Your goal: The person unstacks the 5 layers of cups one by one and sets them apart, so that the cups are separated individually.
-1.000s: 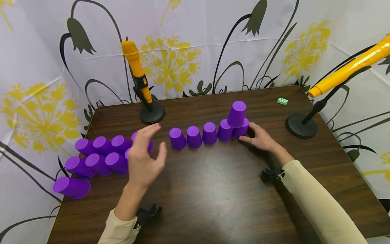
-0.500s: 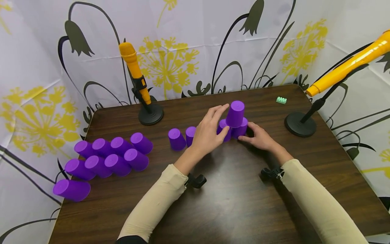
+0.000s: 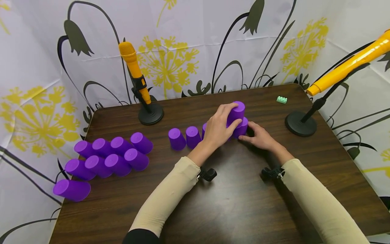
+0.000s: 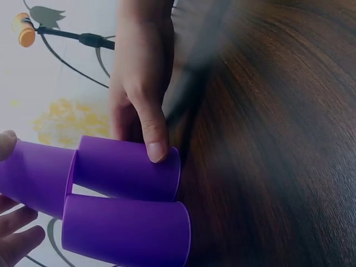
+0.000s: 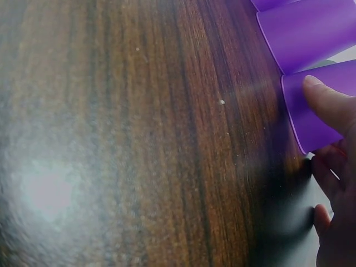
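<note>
You have tabletop (image 3: 240, 206) spreading between your sleeves (image 3: 169, 193), and its far edge (image 3: 195, 97) runs beyond the upper cup (image 3: 240, 109), which straddles the end cup (image 3: 243, 128) and its neighbour (image 4: 125, 231). Half a second ago your left hand (image 3: 217, 130) was beside the upper cup; now its grip wraps it. Your right hand (image 3: 259, 137) still pinches the end cup.

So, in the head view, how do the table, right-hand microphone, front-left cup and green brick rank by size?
Largest to smallest, as they look there:
1. Table
2. Right-hand microphone, though the picture's edge cuts it off
3. Front-left cup
4. Green brick
</note>
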{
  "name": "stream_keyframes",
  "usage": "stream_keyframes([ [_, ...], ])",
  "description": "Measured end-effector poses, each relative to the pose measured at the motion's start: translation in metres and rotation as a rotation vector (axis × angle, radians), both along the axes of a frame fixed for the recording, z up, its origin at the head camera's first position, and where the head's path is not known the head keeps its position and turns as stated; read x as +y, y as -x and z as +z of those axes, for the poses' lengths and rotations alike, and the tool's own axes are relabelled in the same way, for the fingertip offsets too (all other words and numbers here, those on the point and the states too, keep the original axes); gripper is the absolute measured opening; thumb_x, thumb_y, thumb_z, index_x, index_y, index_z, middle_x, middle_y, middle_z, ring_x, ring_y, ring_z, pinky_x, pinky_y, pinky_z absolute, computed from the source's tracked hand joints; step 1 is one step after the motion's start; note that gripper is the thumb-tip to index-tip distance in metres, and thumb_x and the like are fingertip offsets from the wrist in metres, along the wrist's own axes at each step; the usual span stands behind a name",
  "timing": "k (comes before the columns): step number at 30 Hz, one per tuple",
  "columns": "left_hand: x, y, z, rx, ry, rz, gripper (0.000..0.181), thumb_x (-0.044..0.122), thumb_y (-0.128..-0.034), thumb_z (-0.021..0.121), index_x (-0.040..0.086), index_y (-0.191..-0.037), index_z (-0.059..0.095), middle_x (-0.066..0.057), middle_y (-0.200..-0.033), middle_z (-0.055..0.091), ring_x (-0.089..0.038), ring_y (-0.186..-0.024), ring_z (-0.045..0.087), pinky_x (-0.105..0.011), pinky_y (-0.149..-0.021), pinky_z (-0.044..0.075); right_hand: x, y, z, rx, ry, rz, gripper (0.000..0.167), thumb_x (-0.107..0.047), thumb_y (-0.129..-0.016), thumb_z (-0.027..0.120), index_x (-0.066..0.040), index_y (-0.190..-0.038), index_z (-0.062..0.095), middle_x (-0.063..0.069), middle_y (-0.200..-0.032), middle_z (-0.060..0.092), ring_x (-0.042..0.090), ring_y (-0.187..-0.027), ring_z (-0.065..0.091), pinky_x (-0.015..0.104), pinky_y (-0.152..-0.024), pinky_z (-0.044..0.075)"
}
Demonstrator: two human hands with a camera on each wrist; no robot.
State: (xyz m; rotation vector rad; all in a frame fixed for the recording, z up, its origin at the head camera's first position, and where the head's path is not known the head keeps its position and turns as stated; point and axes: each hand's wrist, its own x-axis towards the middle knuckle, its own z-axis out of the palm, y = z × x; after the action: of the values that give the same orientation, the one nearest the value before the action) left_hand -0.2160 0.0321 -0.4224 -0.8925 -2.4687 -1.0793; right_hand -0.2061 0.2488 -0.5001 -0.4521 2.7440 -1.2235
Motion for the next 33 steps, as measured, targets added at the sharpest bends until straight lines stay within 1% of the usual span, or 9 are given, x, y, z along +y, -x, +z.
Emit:
stream_keyframes([
  [6,0.003,0.003,-0.003,0.026,-0.021,0.007,0.047,0.03,-0.0933,0.068,0.019,-0.135,0.051,-0.002,-0.128,0.056,-0.018,-0.104,0.063,-0.034,-0.082,0.052,0.001,0.001,-0.001,-0.009,-0.003,-0.005,0.066,-0.025,-0.09,0.073,-0.007,-0.146,0.042,0.019,-0.137,0.051,0.036,-0.132,0.043,0.055,-0.111,0.028],
  [10,-0.008,-0.004,-0.003,0.051,-0.06,-0.005,0.045,0.029,-0.0931,0.068,0.02,-0.134,0.053,-0.002,-0.127,0.056,-0.017,-0.106,0.062,-0.034,-0.085,0.052,0.001,0.001,-0.002,-0.001,-0.004,-0.005,0.064,-0.025,-0.089,0.074,-0.006,-0.143,0.044,0.019,-0.136,0.053,0.036,-0.131,0.044,0.054,-0.11,0.029],
  [14,-0.033,-0.021,0.002,0.081,-0.111,-0.01,0.043,0.027,-0.0914,0.071,0.02,-0.131,0.057,-0.001,-0.126,0.057,-0.016,-0.107,0.062,-0.034,-0.085,0.052,0.001,0.001,-0.002,0.015,-0.014,-0.008,0.064,-0.025,-0.089,0.074,-0.004,-0.142,0.046,0.02,-0.136,0.053,0.036,-0.131,0.044,0.054,-0.11,0.03],
  [19,-0.085,-0.055,0.014,0.158,-0.147,0.027,0.042,0.023,-0.088,0.073,0.017,-0.128,0.061,-0.005,-0.126,0.06,-0.021,-0.108,0.063,-0.039,-0.085,0.053,0.002,0.001,-0.001,0.026,-0.04,-0.017,0.066,-0.028,-0.088,0.075,-0.003,-0.142,0.046,0.021,-0.135,0.053,0.038,-0.131,0.044,0.055,-0.11,0.03],
  [23,-0.137,-0.087,0.02,0.232,-0.182,0.096,0.043,0.02,-0.0842,0.076,0.013,-0.125,0.064,-0.009,-0.124,0.062,-0.025,-0.106,0.063,-0.037,-0.087,0.053,0.003,0.0,-0.002,0.023,-0.046,-0.019,0.066,-0.029,-0.088,0.075,-0.003,-0.141,0.046,0.021,-0.133,0.054,0.038,-0.13,0.045,0.054,-0.109,0.031],
  [25,-0.164,-0.102,0.021,0.284,-0.23,0.144,0.042,0.018,-0.0815,0.078,0.007,-0.12,0.067,-0.013,-0.119,0.064,-0.027,-0.101,0.064,-0.029,-0.086,0.052,0.003,0.0,-0.002,0.02,-0.048,-0.02,0.066,-0.029,-0.088,0.075,-0.003,-0.141,0.046,0.02,-0.133,0.054,0.037,-0.13,0.045,0.054,-0.109,0.031],
  [27,-0.189,-0.117,0.02,0.341,-0.299,0.216,0.04,0.018,-0.0784,0.08,0.001,-0.113,0.069,-0.018,-0.112,0.065,-0.027,-0.097,0.063,-0.022,-0.084,0.051,0.002,0.0,-0.003,0.013,-0.048,-0.021,0.066,-0.03,-0.088,0.075,-0.003,-0.141,0.046,0.02,-0.133,0.054,0.037,-0.13,0.045,0.054,-0.109,0.031],
  [30,-0.225,-0.138,0.017,0.414,-0.407,0.375,0.039,0.017,-0.0737,0.083,-0.006,-0.103,0.071,-0.025,-0.103,0.065,-0.026,-0.093,0.061,-0.014,-0.08,0.049,0.002,0.0,-0.003,0.006,-0.05,-0.024,0.067,-0.03,-0.088,0.075,-0.003,-0.142,0.046,0.021,-0.134,0.054,0.038,-0.13,0.044,0.055,-0.109,0.03],
  [33,-0.261,-0.155,0.007,0.433,-0.447,0.556,0.039,0.014,-0.0695,0.085,-0.008,-0.1,0.072,-0.025,-0.103,0.065,-0.023,-0.096,0.062,-0.01,-0.077,0.049,0.002,0.0,-0.003,0.005,-0.047,-0.025,0.067,-0.031,-0.088,0.075,-0.003,-0.142,0.045,0.021,-0.135,0.053,0.038,-0.131,0.044,0.055,-0.109,0.03],
])
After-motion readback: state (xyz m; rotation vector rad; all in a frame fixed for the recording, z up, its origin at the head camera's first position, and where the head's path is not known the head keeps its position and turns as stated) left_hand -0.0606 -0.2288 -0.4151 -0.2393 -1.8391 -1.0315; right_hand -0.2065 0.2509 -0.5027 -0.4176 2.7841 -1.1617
